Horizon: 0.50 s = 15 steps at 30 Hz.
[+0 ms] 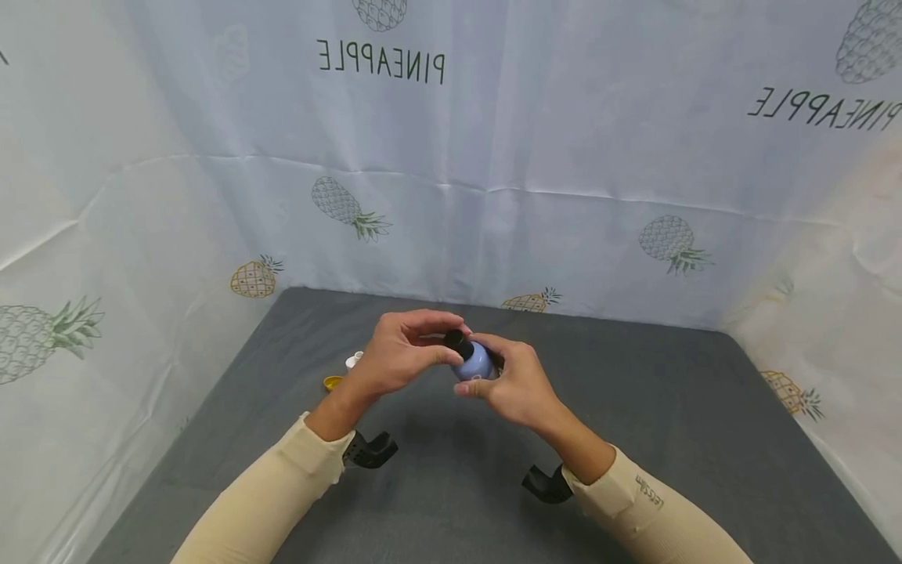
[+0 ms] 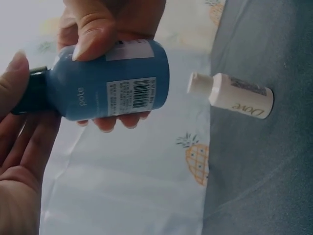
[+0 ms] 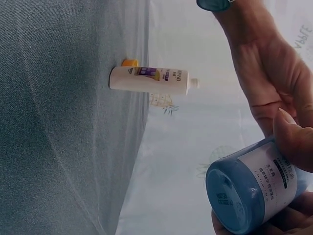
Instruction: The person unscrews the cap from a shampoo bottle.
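My right hand [image 1: 520, 385] grips a blue bottle [image 1: 476, 363] around its body, thumb on one side and fingers on the other. The bottle is tilted and held above the table. Its black cap [image 1: 459, 343] is pinched between the thumb and fingers of my left hand [image 1: 398, 352]. In the left wrist view a barcode label [image 2: 131, 95] shows on the side of the bottle. In the right wrist view its round base [image 3: 229, 199] and a white label [image 3: 271, 177] face the camera.
A white Dove bottle [image 2: 242, 95] stands on the grey-covered table [image 1: 655, 439]. Another white bottle [image 3: 151, 80], with a purple and yellow label and bare neck, stands beside a yellow cap [image 1: 333, 382]. A pineapple-print curtain [image 1: 493, 235] hangs around the table.
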### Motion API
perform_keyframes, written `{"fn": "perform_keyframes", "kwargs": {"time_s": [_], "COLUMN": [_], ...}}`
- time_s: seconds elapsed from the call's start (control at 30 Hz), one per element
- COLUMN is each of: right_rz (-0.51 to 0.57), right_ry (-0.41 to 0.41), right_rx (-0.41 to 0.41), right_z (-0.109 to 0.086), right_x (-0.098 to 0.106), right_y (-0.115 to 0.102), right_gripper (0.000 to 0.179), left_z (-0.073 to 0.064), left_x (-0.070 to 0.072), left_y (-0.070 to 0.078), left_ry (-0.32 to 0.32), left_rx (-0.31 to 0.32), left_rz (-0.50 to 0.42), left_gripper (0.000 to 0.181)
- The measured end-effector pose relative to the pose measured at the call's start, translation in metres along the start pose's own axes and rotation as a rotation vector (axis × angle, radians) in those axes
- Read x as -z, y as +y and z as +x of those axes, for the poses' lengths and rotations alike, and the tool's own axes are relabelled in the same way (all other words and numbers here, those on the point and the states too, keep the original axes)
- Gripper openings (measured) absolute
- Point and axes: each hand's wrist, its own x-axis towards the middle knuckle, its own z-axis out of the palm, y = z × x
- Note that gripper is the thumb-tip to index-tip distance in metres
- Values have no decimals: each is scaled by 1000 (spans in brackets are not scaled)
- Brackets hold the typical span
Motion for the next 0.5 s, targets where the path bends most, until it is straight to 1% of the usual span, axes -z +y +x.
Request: {"fn": "perform_keyframes", "kwargs": {"time_s": [0.07, 0.13, 0.2, 0.27, 0.37, 0.43, 0.5], "right_rz": [-14, -21, -20, -13, -1, 1, -4], "right_ry": [8, 17, 19, 10, -7, -9, -3], "right_rx": [1, 2, 3, 11, 22, 20, 12], "right_z": [0, -1, -1, -2, -1, -1, -2], "right_x": [1, 2, 2, 1, -1, -2, -2], "right_y": [0, 1, 2, 3, 3, 4, 3], "right_gripper": [66, 64, 65, 65, 67, 68, 70], "left_z": [1, 2, 2, 1, -2, -4, -4], "left_x": [-2, -4, -3, -1, 3, 5, 6], "left_y": [-2, -4, -5, -6, -5, -4, -2], "left_ry": [17, 12, -14, -44, -96, -115, -118], "left_rx": [-14, -34, -54, -57, -31, 1, 20], "left_rz": [-2, 0, -9, -35, -92, -110, -101], "left_gripper": [36, 35, 38, 45, 54, 55, 52]}}
